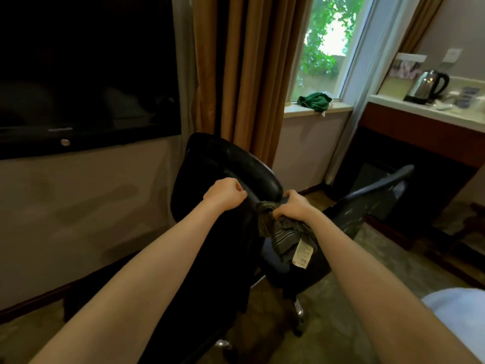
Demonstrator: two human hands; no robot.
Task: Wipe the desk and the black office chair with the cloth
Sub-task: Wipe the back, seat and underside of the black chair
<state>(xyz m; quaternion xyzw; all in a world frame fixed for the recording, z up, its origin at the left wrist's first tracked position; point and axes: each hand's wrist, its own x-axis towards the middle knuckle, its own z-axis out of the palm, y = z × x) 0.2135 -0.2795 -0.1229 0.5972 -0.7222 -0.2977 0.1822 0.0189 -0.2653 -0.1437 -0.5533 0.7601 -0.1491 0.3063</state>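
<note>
My left grip (225,194) is curled tight over the top edge of the black office chair (223,158). I judge this steadies the backrest while my right grip (296,206) clutches the bunched cloth (284,232) against that same edge, just beside it. The 2 grips nearly meet, so a wiping stroke has room mainly rightward and down toward the armrest (380,185). The worktop (425,114) stands well apart at right.

The desk (399,102) (pale-topped) bears a kettle (426,86); the black office chair (225,164) stands on the floor (354,298).
</note>
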